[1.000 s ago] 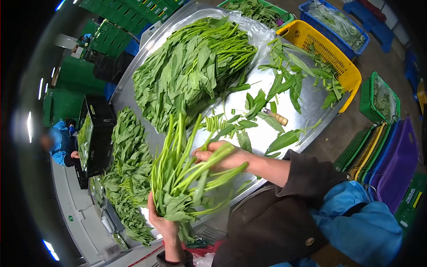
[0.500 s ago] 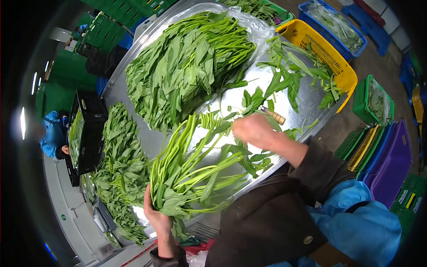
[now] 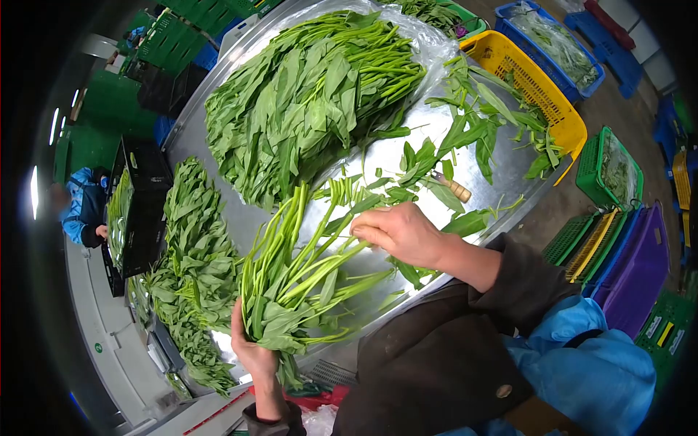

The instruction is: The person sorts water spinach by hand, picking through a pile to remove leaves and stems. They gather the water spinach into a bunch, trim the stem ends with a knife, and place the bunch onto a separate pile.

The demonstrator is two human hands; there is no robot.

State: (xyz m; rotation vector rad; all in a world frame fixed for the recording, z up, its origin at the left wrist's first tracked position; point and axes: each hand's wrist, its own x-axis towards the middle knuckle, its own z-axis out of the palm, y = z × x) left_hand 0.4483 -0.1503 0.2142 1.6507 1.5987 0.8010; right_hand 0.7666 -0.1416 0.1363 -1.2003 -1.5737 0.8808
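Note:
My left hand [image 3: 256, 356] is wrapped around the leafy end of a loose bunch of water spinach [image 3: 291, 280], its pale stems fanning up and to the right. My right hand [image 3: 400, 232] has its fingers pinched at the tips of some stems on the bunch's right side; the exact grip is partly hidden. Just beyond that hand, a tool with a wooden handle [image 3: 456, 187] lies on the metal table [image 3: 509, 160], its other end covered by leaves. Loose leaves [image 3: 465, 134] and cut stem pieces are scattered around it.
A large water spinach heap [image 3: 305, 102] lies on plastic film at the back. More bunches [image 3: 193, 269] line the left side. A yellow crate [image 3: 560, 116] stands at the table's right edge, with stacked crates [image 3: 632, 254] beyond. Another person [image 3: 83, 207] stands far left.
My right hand has come left and down from beside the wooden handle to the stems of the bunch. My left hand keeps its hold, with the bunch shifted slightly.

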